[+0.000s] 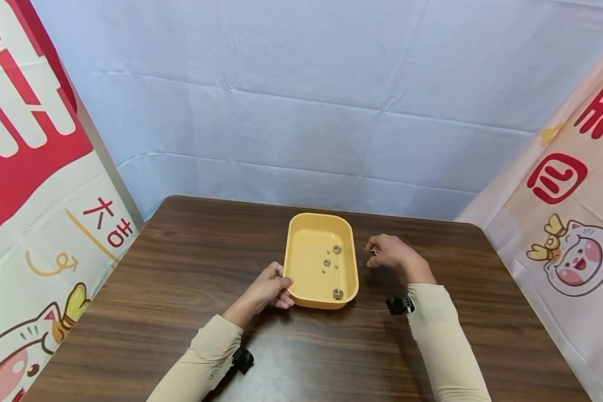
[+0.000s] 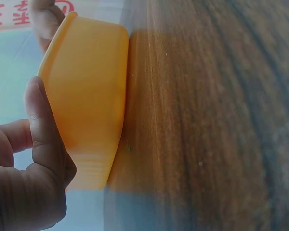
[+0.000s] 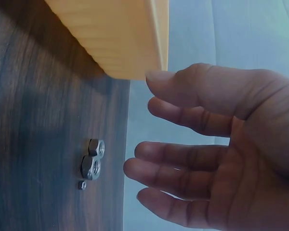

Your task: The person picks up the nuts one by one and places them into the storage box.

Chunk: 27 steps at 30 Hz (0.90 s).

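Observation:
A yellow rectangular tray [image 1: 306, 279] stands on the table, with several metal hex nuts of different sizes inside; one large nut [image 1: 338, 294] lies near its front right corner. At the front left corner my left hand [image 1: 267, 289] grips the tray's rim, the thumb over the edge and the other fingers at the outer side. To the right of the tray, my right hand [image 3: 212, 154] is above the table with fingers apart and nothing between them. Close to its fingertips, two larger nuts [image 3: 91, 167] and a tiny nut [image 3: 82, 185] lie on the wood.
The dark wood-grain table [image 1: 181, 268] has rounded far corners. Behind it hangs a pale blue cloth [image 1: 301, 123], and printed banners [image 1: 563, 234] flank both sides. A black wrist camera [image 1: 398, 305] is strapped below the right wrist.

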Each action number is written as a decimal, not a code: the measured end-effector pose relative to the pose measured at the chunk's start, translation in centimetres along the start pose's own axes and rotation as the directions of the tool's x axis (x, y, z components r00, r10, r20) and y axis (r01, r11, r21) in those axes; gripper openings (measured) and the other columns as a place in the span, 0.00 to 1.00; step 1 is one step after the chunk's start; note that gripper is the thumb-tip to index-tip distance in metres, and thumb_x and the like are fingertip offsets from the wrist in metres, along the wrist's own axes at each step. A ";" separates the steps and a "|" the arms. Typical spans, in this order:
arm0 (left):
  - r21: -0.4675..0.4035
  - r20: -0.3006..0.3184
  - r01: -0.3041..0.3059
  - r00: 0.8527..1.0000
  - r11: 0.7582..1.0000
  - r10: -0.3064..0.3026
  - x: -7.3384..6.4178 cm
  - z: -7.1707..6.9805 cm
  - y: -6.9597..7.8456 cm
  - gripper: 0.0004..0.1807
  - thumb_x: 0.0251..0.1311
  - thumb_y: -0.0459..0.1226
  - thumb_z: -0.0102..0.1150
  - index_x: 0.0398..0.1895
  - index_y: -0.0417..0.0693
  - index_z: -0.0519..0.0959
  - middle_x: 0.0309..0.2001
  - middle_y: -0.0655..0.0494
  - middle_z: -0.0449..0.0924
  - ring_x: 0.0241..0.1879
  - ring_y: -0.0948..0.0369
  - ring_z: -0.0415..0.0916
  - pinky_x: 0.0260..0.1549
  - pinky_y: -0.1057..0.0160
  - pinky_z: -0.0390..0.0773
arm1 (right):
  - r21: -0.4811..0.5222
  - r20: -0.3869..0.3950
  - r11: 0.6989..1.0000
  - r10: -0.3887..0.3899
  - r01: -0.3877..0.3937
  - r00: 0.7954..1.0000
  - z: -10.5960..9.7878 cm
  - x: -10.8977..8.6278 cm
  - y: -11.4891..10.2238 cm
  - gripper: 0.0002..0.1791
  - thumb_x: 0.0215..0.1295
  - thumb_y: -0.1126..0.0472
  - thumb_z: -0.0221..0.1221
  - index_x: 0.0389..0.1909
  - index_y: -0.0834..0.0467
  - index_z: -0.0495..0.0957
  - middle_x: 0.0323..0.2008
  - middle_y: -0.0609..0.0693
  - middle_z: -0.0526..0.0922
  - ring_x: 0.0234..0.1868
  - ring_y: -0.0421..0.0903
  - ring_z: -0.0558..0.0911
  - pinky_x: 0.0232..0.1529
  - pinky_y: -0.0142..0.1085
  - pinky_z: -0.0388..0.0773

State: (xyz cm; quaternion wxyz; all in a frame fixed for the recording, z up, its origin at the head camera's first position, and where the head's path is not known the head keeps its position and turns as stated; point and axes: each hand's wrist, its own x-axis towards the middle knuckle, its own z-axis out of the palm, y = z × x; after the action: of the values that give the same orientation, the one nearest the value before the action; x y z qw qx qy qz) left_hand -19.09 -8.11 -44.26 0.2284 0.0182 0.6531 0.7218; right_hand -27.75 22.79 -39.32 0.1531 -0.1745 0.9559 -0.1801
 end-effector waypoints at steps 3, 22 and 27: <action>0.003 0.001 -0.005 1.000 1.000 0.005 0.0 -0.1 0.0 0.07 0.64 0.27 0.45 0.36 0.40 0.57 0.17 0.44 0.72 0.15 0.59 0.76 0.13 0.68 0.78 | -0.006 -0.001 1.000 0.013 -0.013 1.000 0.1 0.0 0.4 0.19 0.50 0.63 0.66 0.44 0.66 0.76 0.39 0.59 0.78 0.38 0.53 0.76 0.38 0.46 0.75; 0.012 -0.002 -0.006 1.000 1.000 0.006 -0.2 0.1 0.1 0.07 0.64 0.27 0.45 0.36 0.39 0.57 0.18 0.44 0.71 0.15 0.59 0.76 0.13 0.68 0.77 | 0.043 -0.007 0.994 0.104 -0.103 0.995 1.5 -0.6 3.2 0.16 0.55 0.64 0.63 0.43 0.65 0.76 0.38 0.56 0.79 0.35 0.49 0.75 0.34 0.43 0.74; 0.020 -0.010 -0.002 1.000 1.000 0.003 -0.3 0.2 0.2 0.07 0.64 0.27 0.45 0.36 0.39 0.57 0.18 0.44 0.71 0.14 0.59 0.76 0.12 0.69 0.77 | 0.052 -0.020 0.993 0.104 -0.103 0.994 1.7 -0.8 4.0 0.16 0.55 0.64 0.63 0.44 0.66 0.76 0.42 0.59 0.80 0.38 0.52 0.77 0.36 0.45 0.75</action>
State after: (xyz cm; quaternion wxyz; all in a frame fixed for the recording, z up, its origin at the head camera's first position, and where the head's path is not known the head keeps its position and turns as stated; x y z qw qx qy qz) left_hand -18.82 -8.04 -43.91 0.2238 0.0175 0.6615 0.7156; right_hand -27.60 26.11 -42.21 0.1558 -0.1187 0.9603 -0.1984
